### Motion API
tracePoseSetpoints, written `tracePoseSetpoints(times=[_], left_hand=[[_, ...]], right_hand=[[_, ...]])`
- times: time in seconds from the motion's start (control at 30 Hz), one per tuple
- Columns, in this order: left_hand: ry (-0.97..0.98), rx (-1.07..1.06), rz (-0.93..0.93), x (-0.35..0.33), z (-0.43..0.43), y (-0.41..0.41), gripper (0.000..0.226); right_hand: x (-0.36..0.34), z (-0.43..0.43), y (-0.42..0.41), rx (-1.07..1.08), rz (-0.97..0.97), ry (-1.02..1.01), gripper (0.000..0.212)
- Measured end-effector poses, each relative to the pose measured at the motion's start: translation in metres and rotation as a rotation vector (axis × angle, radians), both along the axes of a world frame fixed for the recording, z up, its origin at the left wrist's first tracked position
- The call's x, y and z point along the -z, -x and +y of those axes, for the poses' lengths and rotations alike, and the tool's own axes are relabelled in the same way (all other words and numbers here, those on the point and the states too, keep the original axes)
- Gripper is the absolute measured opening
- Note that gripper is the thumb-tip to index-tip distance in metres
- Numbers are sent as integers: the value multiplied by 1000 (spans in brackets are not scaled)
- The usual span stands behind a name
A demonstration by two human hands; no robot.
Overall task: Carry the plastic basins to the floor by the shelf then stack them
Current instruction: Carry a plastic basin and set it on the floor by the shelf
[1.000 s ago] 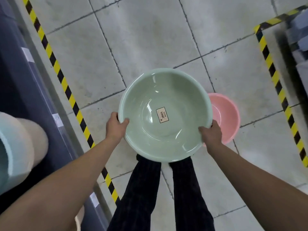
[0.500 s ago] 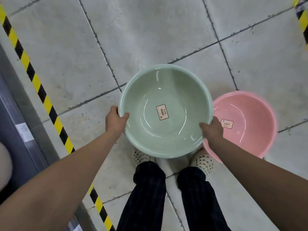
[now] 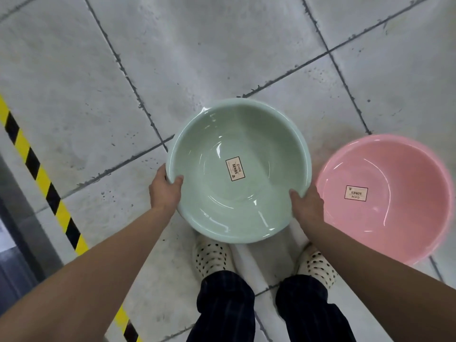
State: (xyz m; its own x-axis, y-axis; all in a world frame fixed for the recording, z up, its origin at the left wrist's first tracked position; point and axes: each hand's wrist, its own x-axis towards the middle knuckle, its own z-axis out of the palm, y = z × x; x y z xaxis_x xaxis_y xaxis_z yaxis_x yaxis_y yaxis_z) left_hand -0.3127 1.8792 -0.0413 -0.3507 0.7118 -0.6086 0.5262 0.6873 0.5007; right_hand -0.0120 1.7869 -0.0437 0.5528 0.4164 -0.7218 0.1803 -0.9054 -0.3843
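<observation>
Both hands grip the green basin (image 3: pixel 246 144) by its rim, left hand (image 3: pixel 164 191) and right hand (image 3: pixel 307 206) on opposite sides; a pink basin (image 3: pixel 399 169) sits on the tiled floor (image 3: pixel 197 45) just beside it.

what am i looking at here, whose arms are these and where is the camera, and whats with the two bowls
There is no machine here: a person does the work with bare hands. The single picture comes from a wide-angle camera worn on that person's head, looking forward and down, so you see their own arms, dark trousers and spotted shoes from above.

The left hand and right hand grip opposite sides of the rim of a green basin, an empty plastic tub with a small label inside. It appears to be held above the grey tiled floor, in front of the feet.

To its right a pink basin, also labelled, sits on the floor; nobody touches it.

The yellow and black tape on the left marks a line on the floor beside a dark metal edge, possibly the shelf.
</observation>
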Motion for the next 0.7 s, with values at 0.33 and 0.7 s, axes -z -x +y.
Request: tracePoseSetpoints(times=[0.33, 0.7], left_hand=[[37, 6, 26, -44, 24, -9, 29], [-142, 172, -120, -165, 41, -168, 15]], right_hand=[[-44, 7, -30, 65, 128, -153, 34], [-150, -40, -144, 290, 42, -250, 38]])
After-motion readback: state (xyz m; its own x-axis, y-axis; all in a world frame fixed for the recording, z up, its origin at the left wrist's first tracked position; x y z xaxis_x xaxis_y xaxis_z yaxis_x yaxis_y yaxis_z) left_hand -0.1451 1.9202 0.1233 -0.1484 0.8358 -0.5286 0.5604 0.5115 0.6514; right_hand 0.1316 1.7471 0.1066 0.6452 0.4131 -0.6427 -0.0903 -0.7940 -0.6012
